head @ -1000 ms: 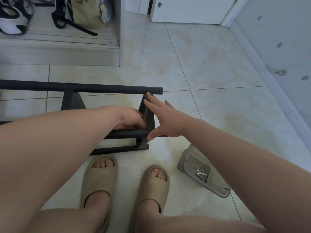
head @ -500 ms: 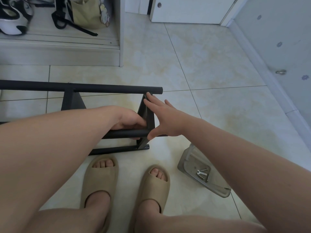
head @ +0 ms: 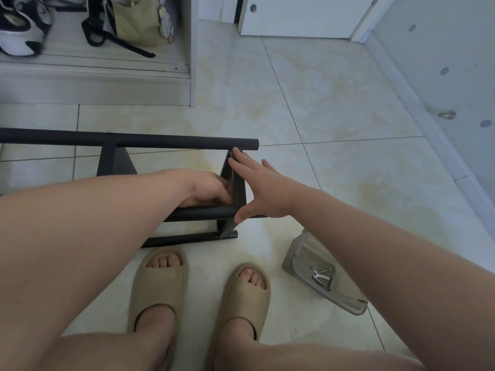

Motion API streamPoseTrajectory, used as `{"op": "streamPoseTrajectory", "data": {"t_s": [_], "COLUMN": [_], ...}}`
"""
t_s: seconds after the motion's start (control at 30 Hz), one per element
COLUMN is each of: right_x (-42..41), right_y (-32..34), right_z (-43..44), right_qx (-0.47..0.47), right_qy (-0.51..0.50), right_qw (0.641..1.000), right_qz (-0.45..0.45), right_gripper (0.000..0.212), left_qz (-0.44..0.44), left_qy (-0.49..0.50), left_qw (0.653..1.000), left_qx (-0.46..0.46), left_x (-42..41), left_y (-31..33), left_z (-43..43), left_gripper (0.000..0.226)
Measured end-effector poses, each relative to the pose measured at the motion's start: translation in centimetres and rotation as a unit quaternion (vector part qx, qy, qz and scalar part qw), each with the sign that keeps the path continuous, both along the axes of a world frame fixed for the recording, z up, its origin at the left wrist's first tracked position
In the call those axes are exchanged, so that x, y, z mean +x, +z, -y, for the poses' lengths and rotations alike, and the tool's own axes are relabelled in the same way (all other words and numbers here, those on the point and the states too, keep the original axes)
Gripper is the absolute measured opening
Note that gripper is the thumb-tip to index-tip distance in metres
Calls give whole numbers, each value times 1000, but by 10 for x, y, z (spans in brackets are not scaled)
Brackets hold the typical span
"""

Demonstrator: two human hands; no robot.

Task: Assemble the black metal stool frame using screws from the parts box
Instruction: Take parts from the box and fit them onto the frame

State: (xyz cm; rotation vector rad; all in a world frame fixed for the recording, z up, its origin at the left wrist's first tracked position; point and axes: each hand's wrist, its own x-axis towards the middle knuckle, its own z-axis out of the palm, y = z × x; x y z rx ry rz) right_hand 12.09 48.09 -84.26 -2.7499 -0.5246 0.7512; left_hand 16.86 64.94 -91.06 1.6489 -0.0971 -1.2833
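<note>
The black metal stool frame (head: 166, 141) lies on its side on the tiled floor, its long tubes running left to right. My right hand (head: 257, 188) presses flat with straight fingers against the outer face of the frame's black end plate (head: 239, 191), thumb at the near tube's end. My left hand (head: 211, 190) reaches inside the frame behind that plate, fingers curled at its inner face; what they hold is hidden. The clear plastic parts box (head: 316, 277) sits on the floor at my right, with a small wrench and hardware inside.
My two feet in tan slippers (head: 158, 287) stand just in front of the frame. A low shelf unit (head: 107, 84) with shoes and a bag is at the back left. A white door (head: 300, 17) and a wall bound the right side.
Almost nothing differs; both hands stay at the end plate, with my left fingers shifting slightly behind it.
</note>
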Motion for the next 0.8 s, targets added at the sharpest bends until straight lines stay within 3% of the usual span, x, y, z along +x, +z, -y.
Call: {"op": "streamPoseTrajectory", "data": {"t_s": [0.23, 0.47, 0.8], "right_x": [0, 1, 0], "right_y": [0, -1, 0], "right_z": [0, 1, 0], "right_qx": [2, 5, 2], "right_qy": [-1, -2, 0], "right_qw": [1000, 1000, 1000], "right_qz": [2, 0, -1], "right_gripper": [125, 126, 126], "left_qz": [-43, 8, 4], "left_qy": [-31, -11, -1], "left_qw": [998, 1000, 1000], "left_qx": [35, 28, 17], "left_x": [-2, -2, -1], "left_y": [7, 7, 4], "left_z": [-1, 0, 1], "left_gripper": [19, 20, 24]}}
